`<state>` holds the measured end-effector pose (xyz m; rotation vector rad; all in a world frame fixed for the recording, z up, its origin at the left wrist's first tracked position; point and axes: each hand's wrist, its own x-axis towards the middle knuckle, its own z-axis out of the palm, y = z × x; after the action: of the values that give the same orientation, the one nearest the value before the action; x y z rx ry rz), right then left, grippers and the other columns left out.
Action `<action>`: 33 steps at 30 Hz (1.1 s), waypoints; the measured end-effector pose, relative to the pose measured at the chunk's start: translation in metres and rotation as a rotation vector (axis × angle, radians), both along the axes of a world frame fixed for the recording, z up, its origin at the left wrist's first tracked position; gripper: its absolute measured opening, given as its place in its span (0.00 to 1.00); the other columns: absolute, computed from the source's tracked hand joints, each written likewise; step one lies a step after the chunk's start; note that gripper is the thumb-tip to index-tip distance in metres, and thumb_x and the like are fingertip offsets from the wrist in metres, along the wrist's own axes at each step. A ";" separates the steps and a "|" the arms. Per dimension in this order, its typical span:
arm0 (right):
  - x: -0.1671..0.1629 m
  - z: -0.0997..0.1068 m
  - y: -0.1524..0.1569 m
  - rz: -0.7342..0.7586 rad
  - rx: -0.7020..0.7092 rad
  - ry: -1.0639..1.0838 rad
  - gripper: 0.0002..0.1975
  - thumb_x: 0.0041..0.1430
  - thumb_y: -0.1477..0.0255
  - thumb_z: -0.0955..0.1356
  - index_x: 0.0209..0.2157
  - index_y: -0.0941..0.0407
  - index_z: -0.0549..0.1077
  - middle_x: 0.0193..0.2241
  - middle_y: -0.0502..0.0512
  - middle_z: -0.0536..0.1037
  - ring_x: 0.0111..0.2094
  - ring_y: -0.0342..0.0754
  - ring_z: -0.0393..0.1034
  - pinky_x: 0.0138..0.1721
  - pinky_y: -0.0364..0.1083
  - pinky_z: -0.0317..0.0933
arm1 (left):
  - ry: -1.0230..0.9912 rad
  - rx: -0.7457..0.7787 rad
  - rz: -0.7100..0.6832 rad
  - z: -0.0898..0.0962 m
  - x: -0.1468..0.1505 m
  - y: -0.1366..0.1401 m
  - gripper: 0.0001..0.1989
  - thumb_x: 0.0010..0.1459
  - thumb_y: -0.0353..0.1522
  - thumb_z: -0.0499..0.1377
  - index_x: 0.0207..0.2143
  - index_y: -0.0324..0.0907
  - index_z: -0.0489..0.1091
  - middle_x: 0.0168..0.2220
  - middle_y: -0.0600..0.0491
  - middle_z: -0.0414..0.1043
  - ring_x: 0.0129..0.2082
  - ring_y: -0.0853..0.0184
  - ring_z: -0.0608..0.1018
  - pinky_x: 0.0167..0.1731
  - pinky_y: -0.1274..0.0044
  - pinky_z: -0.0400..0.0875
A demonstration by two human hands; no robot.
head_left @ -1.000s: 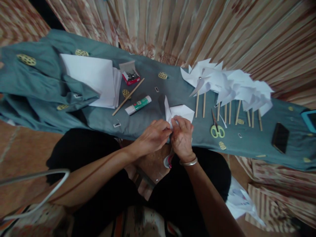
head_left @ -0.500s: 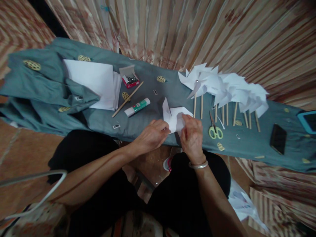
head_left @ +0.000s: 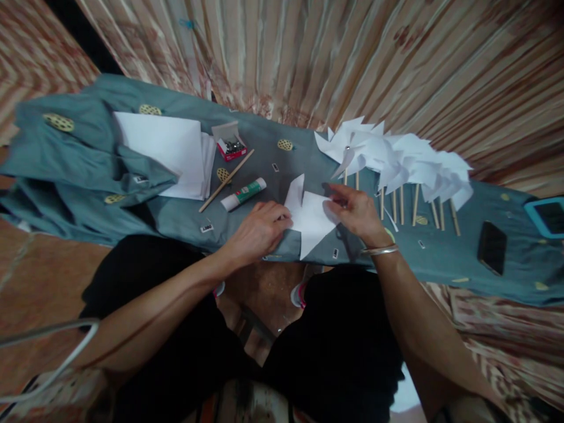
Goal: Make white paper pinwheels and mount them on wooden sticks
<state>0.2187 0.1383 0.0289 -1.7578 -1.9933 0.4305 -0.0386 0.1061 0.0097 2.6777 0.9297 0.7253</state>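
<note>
A white paper pinwheel shape [head_left: 314, 218] with pointed flaps lies on the grey-green cloth in front of me, one flap standing up at its upper left and another pointing toward me. At its left edge, my left hand [head_left: 261, 230] has curled fingers and thumb closed on the paper. My right hand [head_left: 359, 212], with a bangle at the wrist, is at the right corner; its thumb and forefinger are apart, the thumb close to or touching the paper. Left of the paper lie a glue stick [head_left: 244, 194] and a thin wooden stick [head_left: 227, 180].
A stack of white paper [head_left: 163, 147] lies at left beside an open red box [head_left: 231, 144] of small metal pieces. Several finished pinwheels [head_left: 396, 153] on sticks overlap at the back right. A dark phone [head_left: 492, 247] and a blue-edged device [head_left: 546, 216] lie far right. Scissors are mostly hidden behind my right hand.
My right hand has moved right and its fingers have opened from the paper. The near flap now points down toward me. My left hand has shifted slightly left and up.
</note>
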 end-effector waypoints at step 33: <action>-0.008 0.006 -0.083 0.016 0.047 0.303 0.13 0.62 0.71 0.63 0.41 0.52 0.80 0.44 0.56 0.81 0.49 0.52 0.74 0.54 0.55 0.65 | 0.043 0.032 -0.090 -0.010 0.009 -0.025 0.10 0.64 0.28 0.51 0.34 0.39 0.71 0.33 0.49 0.74 0.35 0.65 0.74 0.38 0.72 0.67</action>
<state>0.2107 0.0550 0.0352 -1.5450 -1.7894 0.6109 -0.0298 0.0811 0.0000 2.7529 0.8075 0.6712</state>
